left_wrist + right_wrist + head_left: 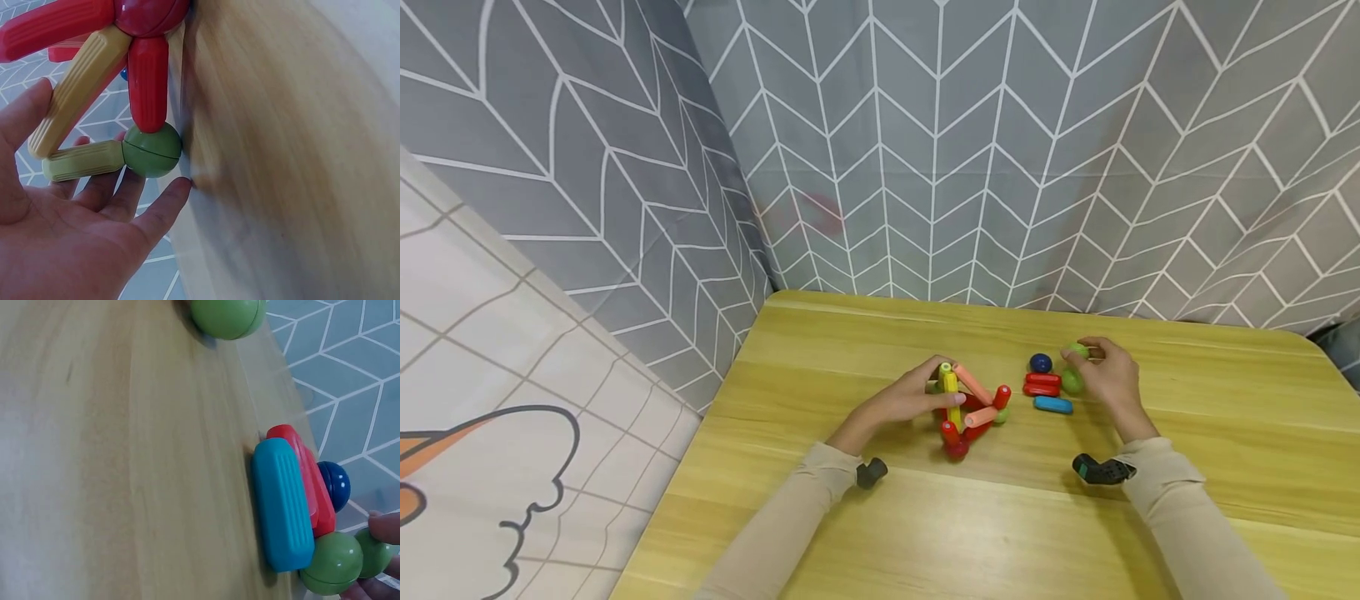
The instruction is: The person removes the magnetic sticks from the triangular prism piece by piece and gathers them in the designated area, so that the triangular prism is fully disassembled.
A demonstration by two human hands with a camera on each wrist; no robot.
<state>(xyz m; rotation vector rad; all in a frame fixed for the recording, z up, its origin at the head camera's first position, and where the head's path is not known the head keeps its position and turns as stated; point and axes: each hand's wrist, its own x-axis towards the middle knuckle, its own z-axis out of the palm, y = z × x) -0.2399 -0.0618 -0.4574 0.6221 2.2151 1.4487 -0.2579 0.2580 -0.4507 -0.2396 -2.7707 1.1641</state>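
A small frame of toy building rods and balls stands on the table, with a red ball (957, 450) at its near corner. My left hand (906, 398) holds its left side, thumb against a yellow rod (952, 398) and fingers behind a light green rod (84, 160). In the left wrist view that green rod meets a green ball (152, 150), with a red rod (149, 84) rising above it. Right of the frame, my right hand (1112, 375) pinches a green ball (1078, 350). A second green ball (1072, 382) touches it, close under the fingers.
Beside the right hand lie two red rods (1042, 384), a blue rod (1053, 405) and a dark blue ball (1041, 362). Black wrist devices (1101, 470) sit at both cuffs. A patterned grey curtain (910, 167) hangs along the table's (850, 312) back edge.
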